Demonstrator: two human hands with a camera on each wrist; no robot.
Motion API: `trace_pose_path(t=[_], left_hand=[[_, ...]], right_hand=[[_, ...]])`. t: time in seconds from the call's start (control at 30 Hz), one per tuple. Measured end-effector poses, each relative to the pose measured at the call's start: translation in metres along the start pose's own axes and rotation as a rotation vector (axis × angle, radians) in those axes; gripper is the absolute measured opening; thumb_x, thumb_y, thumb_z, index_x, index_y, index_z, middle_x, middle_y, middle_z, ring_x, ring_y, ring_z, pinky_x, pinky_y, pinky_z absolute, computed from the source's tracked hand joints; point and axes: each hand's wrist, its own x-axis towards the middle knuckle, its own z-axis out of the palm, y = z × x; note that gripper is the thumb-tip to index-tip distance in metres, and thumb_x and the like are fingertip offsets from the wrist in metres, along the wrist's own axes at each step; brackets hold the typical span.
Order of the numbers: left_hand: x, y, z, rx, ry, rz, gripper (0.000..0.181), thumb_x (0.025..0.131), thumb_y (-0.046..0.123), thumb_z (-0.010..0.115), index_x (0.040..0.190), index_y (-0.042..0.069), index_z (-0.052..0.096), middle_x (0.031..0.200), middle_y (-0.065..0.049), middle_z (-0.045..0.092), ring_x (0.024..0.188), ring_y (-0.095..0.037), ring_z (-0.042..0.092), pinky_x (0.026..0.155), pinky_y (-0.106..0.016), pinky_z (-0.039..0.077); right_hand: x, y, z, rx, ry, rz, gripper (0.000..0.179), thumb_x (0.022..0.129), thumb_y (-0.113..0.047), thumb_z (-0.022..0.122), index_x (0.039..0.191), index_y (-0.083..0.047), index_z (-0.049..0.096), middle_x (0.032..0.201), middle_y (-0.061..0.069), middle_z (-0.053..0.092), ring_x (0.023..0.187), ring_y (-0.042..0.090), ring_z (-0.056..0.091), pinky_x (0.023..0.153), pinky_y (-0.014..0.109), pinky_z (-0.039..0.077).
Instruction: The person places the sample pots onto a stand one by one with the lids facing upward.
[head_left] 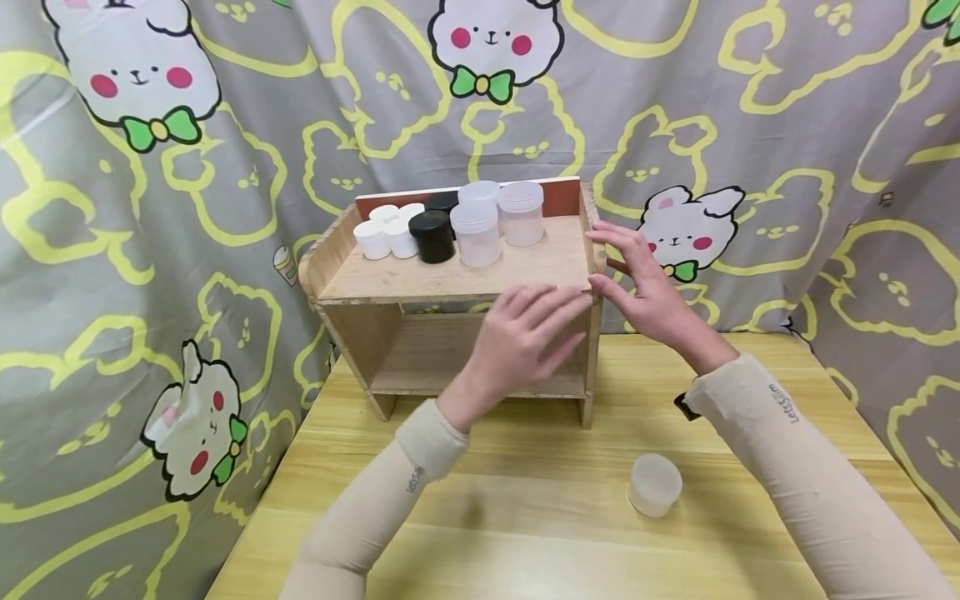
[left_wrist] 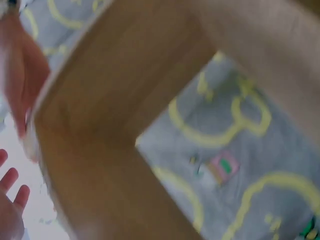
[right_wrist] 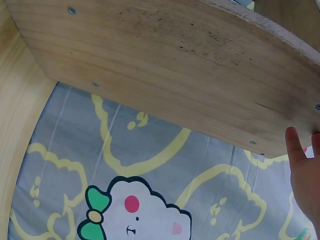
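Observation:
A small two-tier wooden shelf (head_left: 457, 287) stands on the table. My right hand (head_left: 651, 287) touches its right side panel, thumb at the front edge and fingers at the upper edge and outer face; fingers (right_wrist: 295, 145) also show against that face in the right wrist view. My left hand (head_left: 521, 337), blurred, hovers in front of the shelf, fingers extended and holding nothing. On the top tier stand several white jars (head_left: 372, 240), two black jars (head_left: 432, 237) and three translucent lidded jars (head_left: 476, 236), grouped left of my right hand.
One short translucent jar (head_left: 655, 486) stands on the wooden table (head_left: 525, 517), right of centre and below my right forearm. A patterned grey curtain (head_left: 787, 167) hangs behind and beside the table. The lower tier (head_left: 442, 350) sits behind my left hand.

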Motion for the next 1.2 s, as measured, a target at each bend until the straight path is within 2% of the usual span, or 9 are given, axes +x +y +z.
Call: trace_pose_path(t=[0.17,0.3,0.47,0.6,0.77,0.87,1.03,1.2], left_hand=[[-0.022,0.036,0.019,-0.046,-0.101,0.071,0.047,0.098,0.045,0.065,0.138,0.019,0.067,0.136,0.003,0.07,0.123,-0.018,0.063,0.11,-0.034,0.047],[-0.038,0.062,0.038,-0.11,-0.201,0.092,0.049,0.099,0.05,0.062,0.139,0.022,0.067,0.137,0.006,0.069,0.123,-0.014,0.063,0.11,-0.033,0.047],[-0.054,0.09,0.062,-0.198,-0.378,0.095,0.054,0.099,0.055,0.06,0.144,0.025,0.062,0.143,0.01,0.063,0.125,-0.01,0.059,0.109,-0.029,0.045],[-0.061,0.108,0.077,-0.291,-0.537,0.081,0.06,0.099,0.06,0.058,0.15,0.028,0.054,0.148,0.013,0.058,0.128,-0.008,0.055,0.108,-0.025,0.044],[-0.064,0.125,0.089,-0.403,-0.731,0.044,0.066,0.099,0.064,0.055,0.156,0.031,0.046,0.155,0.014,0.051,0.139,-0.007,0.049,0.115,-0.022,0.038],[-0.065,0.131,0.093,-0.45,-0.81,0.029,0.069,0.099,0.065,0.055,0.158,0.031,0.042,0.158,0.014,0.048,0.143,-0.007,0.045,0.12,-0.023,0.033],[-0.064,0.136,0.097,-0.47,-0.862,0.039,0.073,0.097,0.069,0.054,0.159,0.033,0.039,0.16,0.014,0.045,0.146,-0.005,0.041,0.124,-0.024,0.028],[-0.062,0.139,0.097,-0.466,-0.904,0.053,0.078,0.094,0.072,0.057,0.159,0.033,0.04,0.159,0.014,0.046,0.145,-0.006,0.043,0.125,-0.029,0.028]], right_hand=[[0.0,0.0,-0.001,-0.004,0.007,0.002,0.061,0.097,0.006,0.064,0.152,-0.012,0.045,0.165,0.004,0.031,0.152,0.024,0.032,0.112,0.066,0.042],[-0.001,0.0,-0.002,-0.016,0.004,0.008,0.061,0.098,0.005,0.064,0.153,-0.012,0.045,0.165,0.004,0.031,0.152,0.025,0.032,0.112,0.066,0.041],[-0.002,0.002,-0.002,-0.029,-0.012,0.016,0.061,0.099,0.001,0.064,0.154,-0.014,0.043,0.166,0.003,0.029,0.152,0.023,0.031,0.113,0.064,0.041],[-0.003,0.004,-0.002,-0.035,-0.019,0.009,0.06,0.1,-0.001,0.064,0.154,-0.013,0.043,0.166,0.002,0.029,0.153,0.021,0.03,0.114,0.064,0.041],[-0.002,0.004,-0.002,-0.025,-0.023,0.004,0.059,0.1,0.0,0.064,0.154,-0.012,0.043,0.166,0.001,0.029,0.152,0.02,0.031,0.114,0.063,0.041],[0.0,0.002,-0.004,-0.024,-0.032,-0.002,0.061,0.099,0.001,0.065,0.154,-0.013,0.044,0.166,0.002,0.029,0.152,0.021,0.031,0.114,0.062,0.041],[0.003,0.0,-0.008,-0.057,-0.044,-0.018,0.064,0.096,0.003,0.069,0.152,-0.013,0.045,0.163,0.005,0.033,0.151,0.024,0.034,0.115,0.06,0.042],[0.004,0.0,-0.012,-0.108,-0.072,-0.023,0.064,0.095,0.0,0.072,0.152,-0.012,0.046,0.162,0.007,0.035,0.15,0.028,0.036,0.115,0.06,0.042]])
